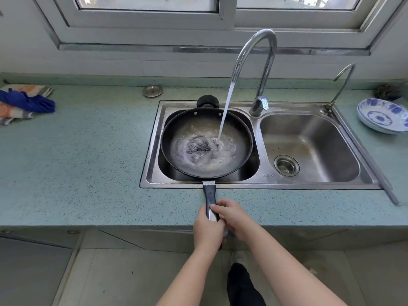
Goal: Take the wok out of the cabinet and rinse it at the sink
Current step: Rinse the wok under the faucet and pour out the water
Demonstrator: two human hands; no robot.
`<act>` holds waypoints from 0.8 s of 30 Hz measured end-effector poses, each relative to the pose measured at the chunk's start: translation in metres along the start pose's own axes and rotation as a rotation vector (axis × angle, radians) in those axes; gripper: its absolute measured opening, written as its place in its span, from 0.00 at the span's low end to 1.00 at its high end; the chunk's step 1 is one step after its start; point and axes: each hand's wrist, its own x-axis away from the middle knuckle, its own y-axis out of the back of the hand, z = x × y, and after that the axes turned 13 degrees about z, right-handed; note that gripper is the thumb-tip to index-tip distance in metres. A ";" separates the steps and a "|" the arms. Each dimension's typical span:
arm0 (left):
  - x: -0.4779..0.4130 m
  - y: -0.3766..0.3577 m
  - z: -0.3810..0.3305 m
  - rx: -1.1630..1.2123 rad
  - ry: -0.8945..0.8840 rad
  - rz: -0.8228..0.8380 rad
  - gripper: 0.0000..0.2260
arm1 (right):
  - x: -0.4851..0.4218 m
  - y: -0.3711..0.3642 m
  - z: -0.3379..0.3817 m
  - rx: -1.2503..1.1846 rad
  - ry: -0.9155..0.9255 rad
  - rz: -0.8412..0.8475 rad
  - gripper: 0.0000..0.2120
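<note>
Both left hand (207, 228) and right hand (234, 218) clasp the wok (176, 129) handle (209, 194).
Ahead of the grip: running faucet (267, 74); bowls (379, 117) rightward.

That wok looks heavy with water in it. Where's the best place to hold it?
Take the wok by its long handle, from the near side: it juts over the sink rim toward the person, clear of the stream. The left hand and right hand wrap its end. The stub handle sits on the far side.
</note>
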 end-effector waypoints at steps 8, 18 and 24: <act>0.014 0.019 -0.003 0.344 -0.030 0.169 0.10 | 0.003 -0.001 -0.001 -0.265 0.014 0.117 0.04; 0.019 0.028 -0.011 0.551 0.054 0.277 0.10 | -0.010 -0.005 0.006 -0.665 0.014 0.241 0.11; 0.018 0.031 -0.012 0.789 0.095 0.360 0.11 | -0.010 -0.010 0.016 -0.593 0.055 0.141 0.09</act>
